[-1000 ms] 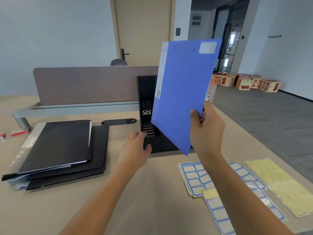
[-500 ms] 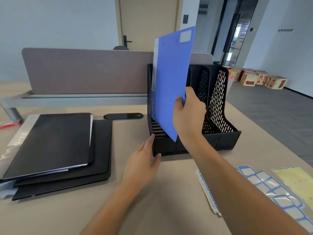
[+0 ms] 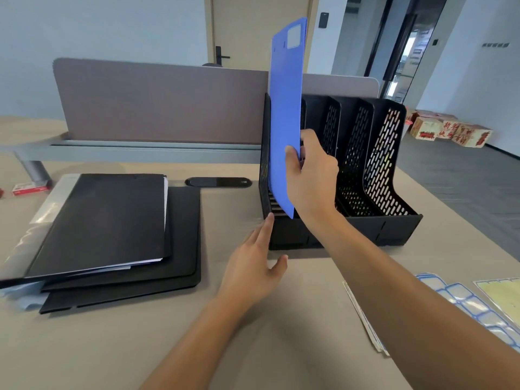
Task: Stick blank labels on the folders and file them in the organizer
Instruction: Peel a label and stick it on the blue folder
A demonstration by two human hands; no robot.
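Head view shows the right hand [image 3: 311, 175] pinching the blue folder [image 3: 285, 116] upright, its lower corner entering the organizer [image 3: 394, 229]'s leftmost slot, while the left hand [image 3: 254, 266], fingers straight, steadies the front corner. I'd keep it vertical and brace the rack while lowering. Its white label [image 3: 294, 37] is blank; red print on distant boxes [image 3: 450, 130] is unreadable.

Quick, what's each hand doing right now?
Left hand: open, fingertips touching the organizer.
Right hand: gripping the blue folder.
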